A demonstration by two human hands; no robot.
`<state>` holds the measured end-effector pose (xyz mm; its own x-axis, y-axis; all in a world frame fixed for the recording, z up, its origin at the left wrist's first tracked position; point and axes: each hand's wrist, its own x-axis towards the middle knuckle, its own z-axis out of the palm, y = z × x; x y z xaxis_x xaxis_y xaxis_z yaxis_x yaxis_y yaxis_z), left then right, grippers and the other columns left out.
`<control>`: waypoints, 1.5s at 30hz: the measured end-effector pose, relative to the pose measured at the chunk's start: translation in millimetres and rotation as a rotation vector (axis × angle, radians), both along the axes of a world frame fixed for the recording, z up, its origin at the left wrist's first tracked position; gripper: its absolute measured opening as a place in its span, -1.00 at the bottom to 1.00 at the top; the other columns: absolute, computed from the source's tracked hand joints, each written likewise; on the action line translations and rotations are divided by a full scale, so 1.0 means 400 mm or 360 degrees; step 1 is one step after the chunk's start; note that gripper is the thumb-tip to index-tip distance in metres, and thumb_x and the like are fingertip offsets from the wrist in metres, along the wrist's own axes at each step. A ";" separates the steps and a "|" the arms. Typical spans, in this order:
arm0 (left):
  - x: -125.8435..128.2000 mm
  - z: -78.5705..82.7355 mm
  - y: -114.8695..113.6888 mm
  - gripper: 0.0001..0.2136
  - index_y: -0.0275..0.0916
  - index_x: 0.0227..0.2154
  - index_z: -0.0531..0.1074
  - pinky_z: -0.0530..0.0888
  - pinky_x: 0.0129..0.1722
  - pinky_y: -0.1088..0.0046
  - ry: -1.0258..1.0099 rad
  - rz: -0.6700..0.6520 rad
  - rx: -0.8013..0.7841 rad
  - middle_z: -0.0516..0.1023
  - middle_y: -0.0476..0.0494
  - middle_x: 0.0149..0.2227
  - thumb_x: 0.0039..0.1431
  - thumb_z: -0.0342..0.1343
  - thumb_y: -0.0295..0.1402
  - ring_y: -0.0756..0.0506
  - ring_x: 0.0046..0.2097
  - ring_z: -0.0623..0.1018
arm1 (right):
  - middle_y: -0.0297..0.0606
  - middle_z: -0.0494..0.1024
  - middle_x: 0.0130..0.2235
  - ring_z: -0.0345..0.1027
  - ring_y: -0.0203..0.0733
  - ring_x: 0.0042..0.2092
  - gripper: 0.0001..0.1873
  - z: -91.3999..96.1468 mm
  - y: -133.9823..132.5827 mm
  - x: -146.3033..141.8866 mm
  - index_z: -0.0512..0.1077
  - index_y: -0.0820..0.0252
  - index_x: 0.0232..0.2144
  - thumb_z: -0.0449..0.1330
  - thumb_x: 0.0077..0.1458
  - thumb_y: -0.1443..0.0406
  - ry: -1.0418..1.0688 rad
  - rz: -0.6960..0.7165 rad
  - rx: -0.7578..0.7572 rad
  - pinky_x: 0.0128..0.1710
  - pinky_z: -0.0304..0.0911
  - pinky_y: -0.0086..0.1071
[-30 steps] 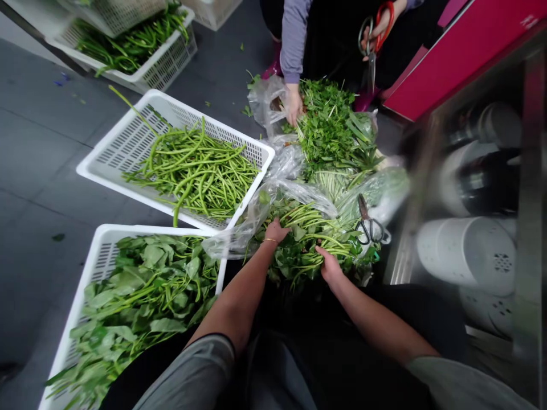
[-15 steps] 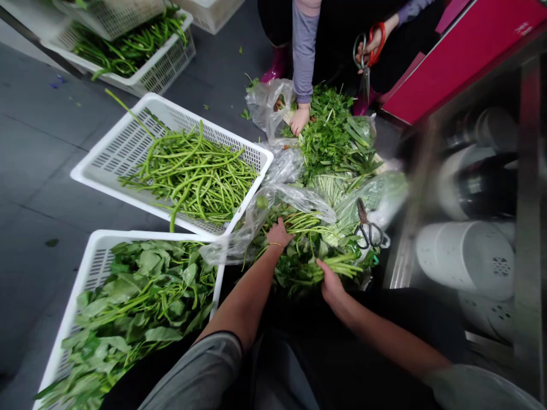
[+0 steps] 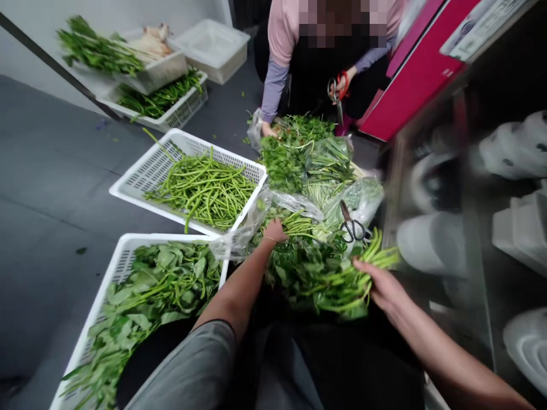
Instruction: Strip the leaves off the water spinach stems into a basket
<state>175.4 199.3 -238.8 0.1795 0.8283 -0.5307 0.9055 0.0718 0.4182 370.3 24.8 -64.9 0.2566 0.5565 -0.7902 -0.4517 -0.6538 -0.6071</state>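
Note:
My right hand (image 3: 380, 279) is closed round a bunch of leafy green vegetables (image 3: 337, 279), its pale stems jutting out to the right and its leaves trailing left. Among more green stems (image 3: 301, 224) at the mouth of a clear plastic bag (image 3: 239, 242), my left hand (image 3: 276, 230) has its fingers curled over them, partly hidden. Black-handled scissors (image 3: 352, 225) rest on bagged vegetables just beyond the right hand's bunch. At my left, a white basket (image 3: 123, 250) holds similar leafy greens. Behind it, another white basket (image 3: 141, 154) contains long green beans (image 3: 205, 188).
Opposite me, a co-worker's hand (image 3: 342, 82) holds red-handled scissors (image 3: 337, 99) above a heap of herbs (image 3: 286, 162). A metal shelf with white containers (image 3: 427, 239) borders the right side. Further baskets (image 3: 183, 111) stand stacked at the back left.
My right hand has moved right with the bunch, drawing it away from my left hand. The left hand stays at the stems. My view has tilted up, showing more of the co-worker.

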 end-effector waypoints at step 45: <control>-0.156 0.635 -0.314 -0.85 -0.24 -0.47 0.43 0.45 -0.29 0.32 -0.1974 0.0314 0.0849 0.48 -0.08 -0.46 0.04 0.12 -0.26 -0.07 -0.37 0.49 | -0.26 0.58 -0.52 0.52 -0.11 -0.40 -0.86 0.155 0.080 -0.038 0.44 0.26 -0.34 0.19 0.03 0.29 0.0673 -0.0321 0.0933 -0.35 0.48 -0.27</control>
<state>113.1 73.7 15.3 0.1557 0.9471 0.2807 -0.0882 -0.2697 0.9589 355.3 56.8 -2.8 0.1385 0.8911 -0.4322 -0.8004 -0.1563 -0.5787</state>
